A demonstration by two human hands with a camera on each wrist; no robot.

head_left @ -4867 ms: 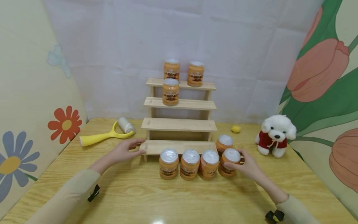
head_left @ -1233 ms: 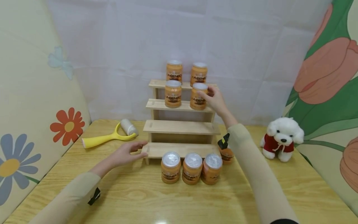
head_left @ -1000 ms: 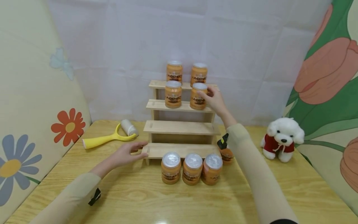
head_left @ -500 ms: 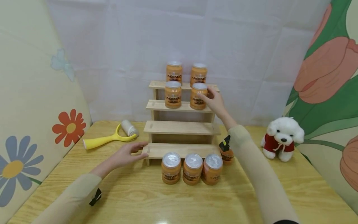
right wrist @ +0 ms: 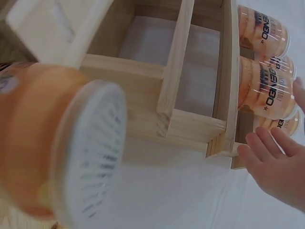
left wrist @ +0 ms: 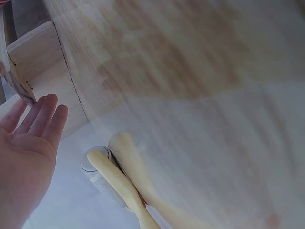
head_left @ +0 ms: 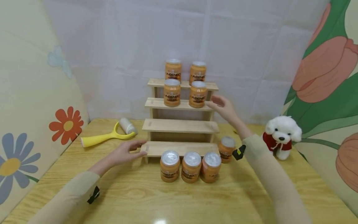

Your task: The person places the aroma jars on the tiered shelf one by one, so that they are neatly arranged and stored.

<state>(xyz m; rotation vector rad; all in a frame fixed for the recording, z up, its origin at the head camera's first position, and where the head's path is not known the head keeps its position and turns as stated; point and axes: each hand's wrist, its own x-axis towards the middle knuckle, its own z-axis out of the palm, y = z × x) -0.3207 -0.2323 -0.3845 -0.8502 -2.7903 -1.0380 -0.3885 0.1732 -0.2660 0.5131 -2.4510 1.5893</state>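
My right hand is just right of an orange can on the second-highest step, its fingers apart from the can and holding nothing. Another orange can stands left of it on that step. Two more, a left can and a right can, stand on the top step of the wooden stepped rack. With straight fingers, my left hand touches the left end of the lowest step; in the left wrist view, the fingertips of the left hand meet the wood.
Three cans, among them a middle can, line the table before the rack. One can stands off its right end, close under my right forearm. A yellow-handled roller lies left; a white plush dog sits right.
Over the last seconds my right hand carried a can from the table to the right of the second-highest step. It has now let go and drawn back rightward. My left hand stays put.
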